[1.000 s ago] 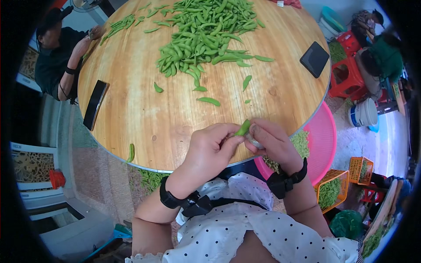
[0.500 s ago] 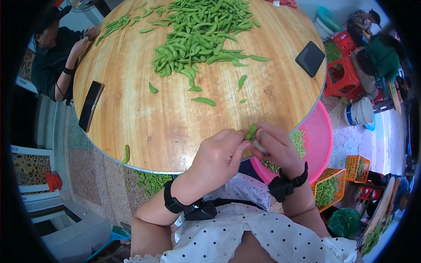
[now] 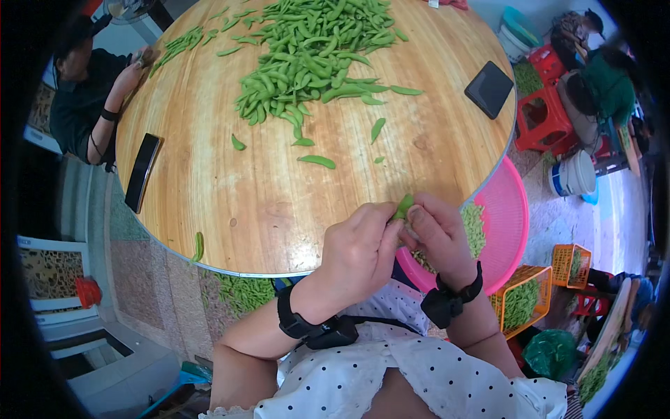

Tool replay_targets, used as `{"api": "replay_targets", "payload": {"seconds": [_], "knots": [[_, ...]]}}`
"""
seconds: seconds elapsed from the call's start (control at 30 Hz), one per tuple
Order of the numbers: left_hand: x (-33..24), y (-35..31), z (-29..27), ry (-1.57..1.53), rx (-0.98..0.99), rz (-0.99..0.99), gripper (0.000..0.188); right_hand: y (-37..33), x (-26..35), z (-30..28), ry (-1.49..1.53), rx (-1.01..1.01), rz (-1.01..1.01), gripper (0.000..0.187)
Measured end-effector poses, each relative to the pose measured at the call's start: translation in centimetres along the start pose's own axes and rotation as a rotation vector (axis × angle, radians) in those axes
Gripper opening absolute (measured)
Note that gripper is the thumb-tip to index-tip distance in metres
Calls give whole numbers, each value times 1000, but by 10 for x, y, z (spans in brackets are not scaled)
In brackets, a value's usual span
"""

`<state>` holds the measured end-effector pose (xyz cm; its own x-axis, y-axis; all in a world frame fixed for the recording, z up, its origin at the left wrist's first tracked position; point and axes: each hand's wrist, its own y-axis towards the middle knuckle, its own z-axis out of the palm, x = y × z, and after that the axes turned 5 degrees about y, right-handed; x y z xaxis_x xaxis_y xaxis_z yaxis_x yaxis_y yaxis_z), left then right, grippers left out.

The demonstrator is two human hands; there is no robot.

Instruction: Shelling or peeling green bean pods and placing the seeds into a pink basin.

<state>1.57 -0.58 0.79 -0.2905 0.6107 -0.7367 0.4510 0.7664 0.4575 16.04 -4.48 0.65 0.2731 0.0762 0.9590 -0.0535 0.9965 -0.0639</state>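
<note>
Between my two hands, over the near edge of the round wooden table (image 3: 272, 223), is a green soybean pod (image 3: 403, 208). My left hand (image 3: 359, 241) is closed, pinching the pod's lower end. My right hand (image 3: 441, 234) is also closed, with its thumb and fingers against the pod's other side. Whatever lies deeper in the right fingers is hidden. Farther up the table spreads a large heap of pods (image 3: 307, 66), with a few loose pods (image 3: 317, 161) nearer to me. Below my right hand stands a pink basket (image 3: 513, 223) holding shelled beans (image 3: 474, 227).
A phone (image 3: 144, 173) lies at the left table edge, a dark flat device (image 3: 490, 89) at the right. Another person (image 3: 91, 98) sits at the left with pods in hand. Red stools (image 3: 544, 126), a white bucket (image 3: 574, 174) and orange crates (image 3: 522, 293) stand on the right.
Both hands stay together at the pod; my right fingers have shifted closer round it, and the pod is tilted a little differently. The view has moved slightly.
</note>
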Motion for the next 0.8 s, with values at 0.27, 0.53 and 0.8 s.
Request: {"api": "replay_targets", "payload": {"seconds": [0.27,0.53,0.8], "knots": [[1,-3,18,-444,145,-414,21,-16,-8,-11,-84,-27,-103,18],[-14,1,35,-618,462,-645,19,-47,10,-55,-455,-66,-5,18],[-29,-3,63,-560,589,-657,15,-68,10,-70,-334,-195,-10,21]]}}
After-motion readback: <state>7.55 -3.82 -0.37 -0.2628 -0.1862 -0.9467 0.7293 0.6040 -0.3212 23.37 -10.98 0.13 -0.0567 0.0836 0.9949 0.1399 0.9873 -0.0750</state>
